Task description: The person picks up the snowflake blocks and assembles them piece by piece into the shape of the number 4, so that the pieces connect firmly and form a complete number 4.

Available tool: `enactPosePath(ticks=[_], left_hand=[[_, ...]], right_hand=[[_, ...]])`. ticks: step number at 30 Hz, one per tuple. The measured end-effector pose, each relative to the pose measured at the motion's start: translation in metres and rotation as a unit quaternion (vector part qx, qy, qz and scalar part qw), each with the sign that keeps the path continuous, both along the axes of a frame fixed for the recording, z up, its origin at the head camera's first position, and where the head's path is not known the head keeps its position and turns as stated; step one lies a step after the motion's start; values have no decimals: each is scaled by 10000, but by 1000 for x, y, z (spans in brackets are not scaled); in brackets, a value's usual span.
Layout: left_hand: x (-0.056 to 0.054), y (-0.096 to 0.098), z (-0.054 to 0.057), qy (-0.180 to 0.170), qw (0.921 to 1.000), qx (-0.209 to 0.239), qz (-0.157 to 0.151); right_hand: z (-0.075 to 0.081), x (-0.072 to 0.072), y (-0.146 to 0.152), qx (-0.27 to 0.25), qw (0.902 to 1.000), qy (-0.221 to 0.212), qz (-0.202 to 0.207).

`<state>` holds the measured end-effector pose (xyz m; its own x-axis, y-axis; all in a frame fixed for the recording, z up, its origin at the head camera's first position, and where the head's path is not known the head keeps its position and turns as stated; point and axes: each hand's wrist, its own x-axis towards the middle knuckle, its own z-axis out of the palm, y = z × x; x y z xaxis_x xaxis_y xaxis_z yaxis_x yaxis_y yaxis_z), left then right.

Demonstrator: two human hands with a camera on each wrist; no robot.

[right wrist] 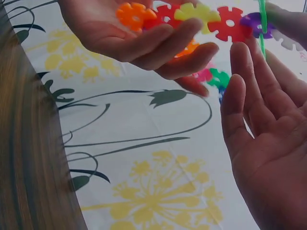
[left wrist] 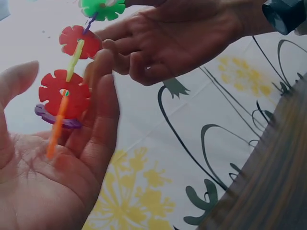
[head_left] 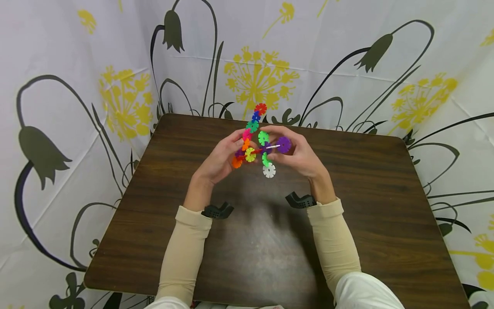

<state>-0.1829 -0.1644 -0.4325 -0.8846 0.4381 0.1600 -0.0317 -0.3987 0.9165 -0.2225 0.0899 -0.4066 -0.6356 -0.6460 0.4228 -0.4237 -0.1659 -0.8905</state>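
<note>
A model of slotted plastic snowflake discs [head_left: 250, 155] is held up above the table between both hands. Its discs are red, blue, green, pink, orange, yellow, purple and white. My left hand [head_left: 218, 161] grips the left part, with fingers behind the red discs [left wrist: 64, 94] and an orange disc [left wrist: 57, 127] over the palm. On the other side, my right hand [head_left: 302, 150] holds the end with green discs [head_left: 263, 137] and a purple disc [head_left: 284, 145]. A white disc [head_left: 269, 170] hangs lowest there. The right fingertips are partly hidden behind discs.
Below the hands lies a dark brown wooden table [head_left: 366, 206]. A white curtain [head_left: 328, 25] with yellow and grey-green flowers hangs close behind and beside it. Each wrist carries a black camera mount [head_left: 218, 210].
</note>
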Motion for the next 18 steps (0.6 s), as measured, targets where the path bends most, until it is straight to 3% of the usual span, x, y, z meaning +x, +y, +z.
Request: enactPosePath(ticks=[4, 8, 12, 18], left_hand=[[0, -2, -4, -6, 9985, 463, 289], [1, -3, -8, 160, 9968, 691, 382], [1, -2, -10, 361, 9971, 451, 502], [3, 1, -8, 554, 9930, -148, 1032]], right_hand=[[0, 3, -1, 59, 9997, 186, -179], [1, 6, -4, 127, 9993, 284, -212], [1, 6, -5, 116, 9993, 289, -230], [-2, 2, -3, 118, 9992, 156, -336]])
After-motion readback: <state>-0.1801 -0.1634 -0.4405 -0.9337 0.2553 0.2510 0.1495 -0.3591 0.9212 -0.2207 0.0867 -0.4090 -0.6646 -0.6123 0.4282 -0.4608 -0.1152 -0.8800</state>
